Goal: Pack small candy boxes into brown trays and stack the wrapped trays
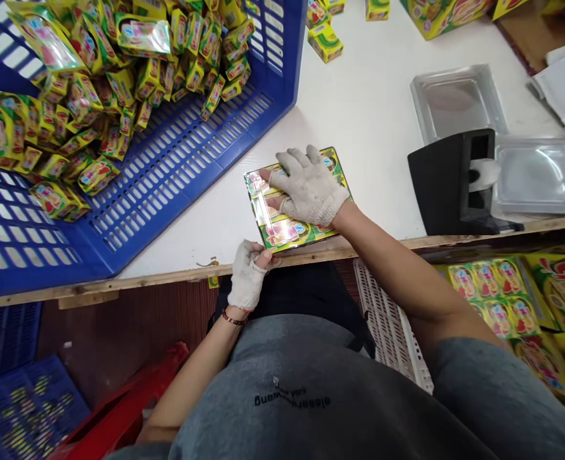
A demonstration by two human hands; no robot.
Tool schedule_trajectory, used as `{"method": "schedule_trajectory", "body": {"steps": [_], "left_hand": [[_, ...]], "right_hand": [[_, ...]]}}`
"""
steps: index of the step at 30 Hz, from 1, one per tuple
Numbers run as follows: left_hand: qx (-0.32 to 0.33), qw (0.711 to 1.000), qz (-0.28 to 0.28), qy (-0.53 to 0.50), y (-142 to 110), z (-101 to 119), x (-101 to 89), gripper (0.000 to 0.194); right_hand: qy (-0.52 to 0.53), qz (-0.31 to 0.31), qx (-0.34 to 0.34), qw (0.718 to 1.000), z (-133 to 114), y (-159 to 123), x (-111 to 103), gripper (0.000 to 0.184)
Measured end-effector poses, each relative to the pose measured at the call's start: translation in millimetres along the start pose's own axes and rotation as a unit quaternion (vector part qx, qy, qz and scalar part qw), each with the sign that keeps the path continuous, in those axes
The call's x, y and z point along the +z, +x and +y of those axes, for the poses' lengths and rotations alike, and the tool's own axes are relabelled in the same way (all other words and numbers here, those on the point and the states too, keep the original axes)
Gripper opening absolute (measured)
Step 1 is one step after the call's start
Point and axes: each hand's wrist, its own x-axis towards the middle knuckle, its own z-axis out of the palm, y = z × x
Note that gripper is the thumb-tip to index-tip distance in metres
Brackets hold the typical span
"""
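Note:
A flat, shiny rectangular pack (289,235) printed in yellow, green and red lies on the white table near its front edge. My right hand (311,185), in a pale glove with bare fingertips, rests across its top with fingers spread. At the pack's near left corner, my left hand (248,271) is closed, thumb against the corner and the other fingers curled and partly hidden. It wears a similar glove, with a beaded bracelet at the wrist. The right hand covers much of the pack's middle.
A blue plastic crate (196,163) holding many small yellow-green boxes (143,35) stands at left. At right are a black tape dispenser (443,185) and clear plastic trays (536,176). Loose small boxes (325,43) lie at the back. A white basket (388,326) sits below the table.

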Motion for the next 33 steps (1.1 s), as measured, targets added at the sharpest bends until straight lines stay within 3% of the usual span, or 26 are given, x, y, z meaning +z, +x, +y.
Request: {"method": "schedule_trajectory", "body": {"steps": [2,3,6,8,9,11,15,20,23,26,28,30,33], "left_hand": [[0.160,0.979,0.032,0.123,4,3,-5.1,0.040],[0.264,0.943,0.035,0.202,7,7,-7.1,0.031],[0.526,0.758,-0.052,0.382,23,25,-8.3,0.002],[0.609,0.660,-0.116,0.424,35,37,-5.0,0.009],[0.628,0.633,-0.133,0.433,40,41,-2.9,0.012],[0.639,0.611,-0.157,0.440,48,46,0.1,0.016],[0.604,0.639,-0.201,0.432,54,44,-1.0,0.008],[0.519,0.701,-0.207,0.444,54,35,-2.1,0.004],[0.477,0.741,-0.211,0.422,58,26,0.3,0.012],[0.419,0.812,-0.215,0.344,61,19,0.3,0.015],[0.382,0.839,-0.229,0.312,62,17,-3.2,0.014],[0.378,0.831,-0.257,0.316,61,18,-9.2,0.010],[0.415,0.791,-0.277,0.356,58,24,-17.1,0.013]], "right_hand": [[0.006,0.002,-0.028,1.000,-8,-2,2,0.065],[0.009,0.005,-0.038,0.999,-13,-3,3,0.062],[0.010,0.014,-0.050,0.999,-27,-3,7,0.056],[-0.003,0.016,-0.048,0.999,-31,-2,9,0.053],[-0.008,0.019,-0.046,0.999,-31,-3,9,0.052],[-0.009,0.028,-0.057,0.998,-25,-11,7,0.049],[0.016,0.014,-0.122,0.992,5,-51,-7,0.050],[0.031,-0.011,-0.094,0.995,42,-102,-15,0.068],[0.035,-0.011,-0.097,0.995,52,-108,-3,0.070],[0.042,-0.003,-0.110,0.993,53,-106,10,0.063],[0.042,0.010,-0.114,0.993,49,-108,15,0.056],[0.035,0.021,-0.118,0.992,43,-111,15,0.051],[0.026,0.023,-0.125,0.992,34,-112,10,0.051]]}}
